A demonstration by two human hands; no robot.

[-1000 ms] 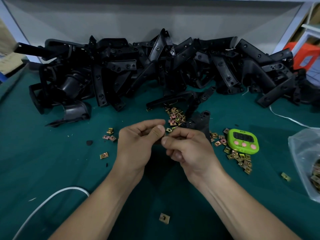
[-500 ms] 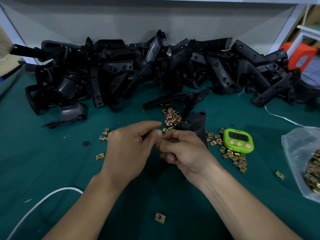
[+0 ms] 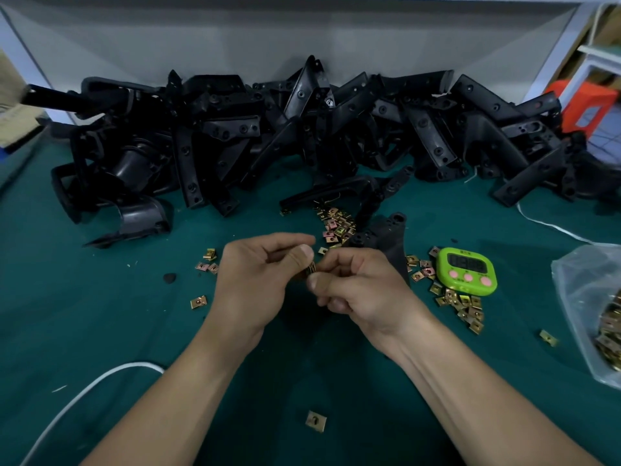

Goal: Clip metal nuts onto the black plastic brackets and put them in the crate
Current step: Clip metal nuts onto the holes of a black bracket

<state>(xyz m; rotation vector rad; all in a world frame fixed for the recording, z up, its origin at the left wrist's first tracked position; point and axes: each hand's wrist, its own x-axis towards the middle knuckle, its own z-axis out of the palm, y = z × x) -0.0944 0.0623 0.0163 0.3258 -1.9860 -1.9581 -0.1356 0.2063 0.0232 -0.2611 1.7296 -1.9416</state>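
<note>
My left hand (image 3: 258,280) and my right hand (image 3: 359,290) meet over the green table, fingertips together. Between them they pinch a few stacked brass-coloured metal nuts (image 3: 311,268). A black plastic bracket (image 3: 386,237) lies flat just behind my right hand. Loose nuts are scattered in a heap (image 3: 337,227) behind my hands, by the timer (image 3: 460,304) and to the left (image 3: 207,262). One single nut (image 3: 316,421) lies near me. A big pile of black brackets (image 3: 302,129) runs along the back of the table. No crate is in view.
A green digital timer (image 3: 467,270) sits right of my hands. A clear plastic bag (image 3: 591,314) with more nuts lies at the right edge. A white cord (image 3: 84,391) curves across the near left, another (image 3: 554,227) at the far right. An orange stool (image 3: 584,105) stands beyond the table.
My hands stayed together at the same spot; the fingers shifted slightly around the nuts, with the left thumb now pressing on the stack. Nothing on the table moved.
</note>
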